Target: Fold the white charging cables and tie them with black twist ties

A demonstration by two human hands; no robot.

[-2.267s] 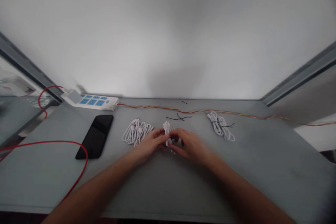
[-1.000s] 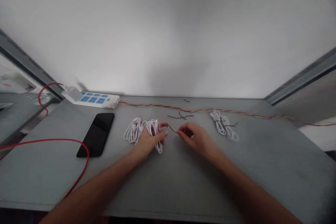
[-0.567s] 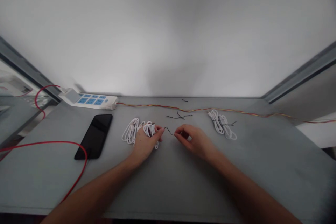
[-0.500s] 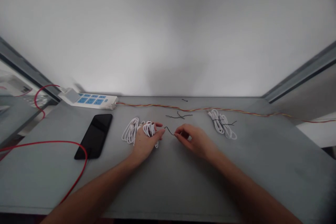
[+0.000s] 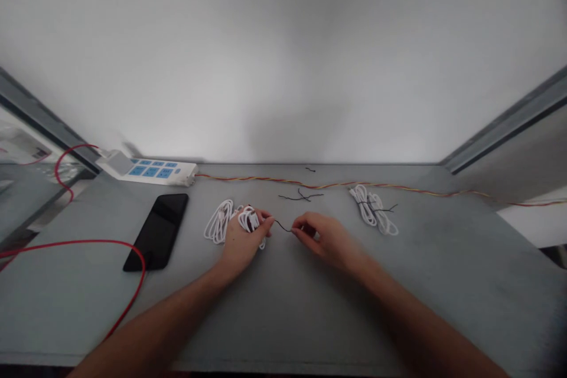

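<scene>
A coiled white cable is held in my left hand, its loops showing above the palm. The thumb and forefinger of that hand close at one end of a thin black twist tie. My right hand pinches the tie's other end, so it spans the short gap between the hands. Another coiled white cable lies on the table just left of my left hand. To the right of my right hand rests a white cable bundle with a black tie around its middle.
Loose black twist ties lie beyond my hands, with a short piece near the wall. A black phone, red cable and power strip are at left. A twisted red-yellow cord crosses the table's back.
My left thumb and forefinger have closed on the near end of the twist tie, which now looks straighter. The coil in that hand has tilted slightly left.
</scene>
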